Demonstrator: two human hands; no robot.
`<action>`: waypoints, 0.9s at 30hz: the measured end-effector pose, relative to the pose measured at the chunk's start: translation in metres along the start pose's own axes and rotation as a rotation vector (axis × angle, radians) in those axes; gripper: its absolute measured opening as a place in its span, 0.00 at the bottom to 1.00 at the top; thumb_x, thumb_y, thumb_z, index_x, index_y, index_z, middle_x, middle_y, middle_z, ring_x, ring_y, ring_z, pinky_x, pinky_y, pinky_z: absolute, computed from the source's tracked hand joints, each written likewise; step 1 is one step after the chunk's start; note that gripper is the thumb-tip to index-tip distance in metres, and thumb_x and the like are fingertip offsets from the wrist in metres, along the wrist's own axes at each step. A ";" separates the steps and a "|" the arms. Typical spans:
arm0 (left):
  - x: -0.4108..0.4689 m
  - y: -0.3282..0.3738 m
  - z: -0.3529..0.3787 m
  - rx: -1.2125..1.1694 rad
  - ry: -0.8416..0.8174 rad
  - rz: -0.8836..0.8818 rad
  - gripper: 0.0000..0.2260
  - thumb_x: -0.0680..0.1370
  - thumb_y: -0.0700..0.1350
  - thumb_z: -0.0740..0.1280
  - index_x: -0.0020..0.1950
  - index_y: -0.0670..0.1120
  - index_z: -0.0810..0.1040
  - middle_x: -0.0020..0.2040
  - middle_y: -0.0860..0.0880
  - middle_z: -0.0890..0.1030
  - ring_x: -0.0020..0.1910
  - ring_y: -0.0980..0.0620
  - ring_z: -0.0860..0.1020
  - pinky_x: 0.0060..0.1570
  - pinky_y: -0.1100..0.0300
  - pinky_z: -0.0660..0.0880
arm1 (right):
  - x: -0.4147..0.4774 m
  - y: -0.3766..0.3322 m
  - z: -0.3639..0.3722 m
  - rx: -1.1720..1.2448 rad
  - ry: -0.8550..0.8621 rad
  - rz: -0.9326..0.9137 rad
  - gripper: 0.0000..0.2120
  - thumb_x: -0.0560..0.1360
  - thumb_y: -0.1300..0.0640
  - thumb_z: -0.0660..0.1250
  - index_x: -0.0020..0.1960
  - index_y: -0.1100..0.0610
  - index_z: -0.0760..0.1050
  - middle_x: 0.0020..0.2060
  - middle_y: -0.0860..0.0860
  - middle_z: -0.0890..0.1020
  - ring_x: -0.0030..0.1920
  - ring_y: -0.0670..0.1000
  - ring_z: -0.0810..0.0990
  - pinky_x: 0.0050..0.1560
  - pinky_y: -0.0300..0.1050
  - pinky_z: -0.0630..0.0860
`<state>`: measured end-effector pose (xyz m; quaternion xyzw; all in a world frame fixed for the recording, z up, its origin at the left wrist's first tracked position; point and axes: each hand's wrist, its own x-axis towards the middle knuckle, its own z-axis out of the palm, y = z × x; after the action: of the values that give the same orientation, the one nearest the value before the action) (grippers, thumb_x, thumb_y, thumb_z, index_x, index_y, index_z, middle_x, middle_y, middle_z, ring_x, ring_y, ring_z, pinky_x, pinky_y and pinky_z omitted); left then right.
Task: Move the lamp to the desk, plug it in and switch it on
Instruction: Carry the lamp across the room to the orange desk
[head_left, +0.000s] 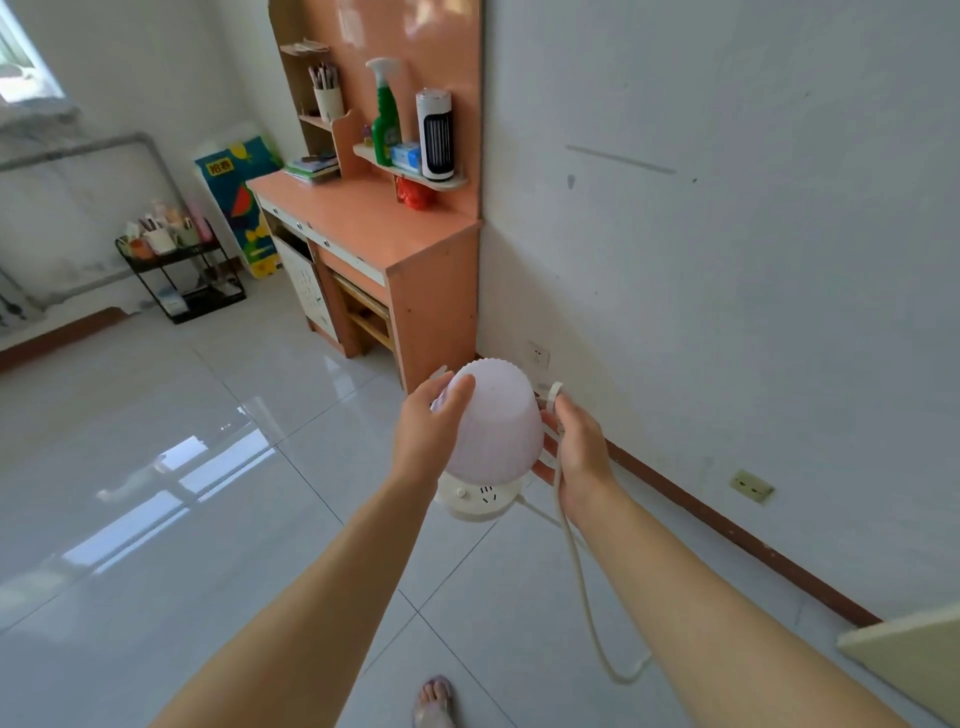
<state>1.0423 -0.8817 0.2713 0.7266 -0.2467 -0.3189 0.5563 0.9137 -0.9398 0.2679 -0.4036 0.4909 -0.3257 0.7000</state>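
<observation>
I hold a small table lamp (493, 421) above the floor, with a pale pink ribbed shade and a round white base that has a knob and socket holes. My left hand (428, 434) grips the shade's left side. My right hand (576, 447) is on its right side and also holds the bundled white cord (571, 551), which hangs in a loop toward the floor. The orange desk (363, 218) stands ahead against the wall. A white wall socket (538, 356) sits low on the wall just right of the desk.
The desk's shelf carries a green spray bottle (385, 119), a white heater (435, 136) and a blue box; books lie at the back of the desktop. A black rack (182, 260) of bottles stands far left. A second socket (751, 487) is near the baseboard. Glossy tiled floor.
</observation>
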 end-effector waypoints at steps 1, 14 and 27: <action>0.016 0.001 -0.005 0.007 -0.006 -0.007 0.19 0.75 0.59 0.62 0.62 0.52 0.76 0.65 0.50 0.76 0.61 0.46 0.74 0.61 0.42 0.73 | 0.011 -0.002 0.011 -0.008 0.002 -0.005 0.14 0.76 0.43 0.58 0.48 0.50 0.78 0.48 0.48 0.82 0.52 0.51 0.80 0.44 0.50 0.78; 0.219 0.042 -0.058 0.057 -0.053 0.018 0.16 0.75 0.59 0.61 0.59 0.55 0.77 0.58 0.52 0.79 0.56 0.49 0.75 0.57 0.48 0.73 | 0.153 -0.047 0.150 0.058 0.080 -0.019 0.21 0.77 0.47 0.56 0.56 0.65 0.72 0.59 0.63 0.78 0.56 0.62 0.79 0.48 0.56 0.78; 0.360 0.077 -0.050 0.032 -0.003 0.016 0.08 0.75 0.58 0.62 0.48 0.58 0.79 0.46 0.58 0.79 0.51 0.50 0.77 0.51 0.49 0.75 | 0.305 -0.105 0.205 0.025 0.000 -0.089 0.13 0.77 0.47 0.57 0.43 0.47 0.79 0.42 0.45 0.83 0.46 0.50 0.82 0.40 0.45 0.78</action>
<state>1.3219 -1.1259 0.2866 0.7328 -0.2585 -0.3115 0.5470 1.1952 -1.1983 0.2705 -0.4162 0.4684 -0.3624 0.6900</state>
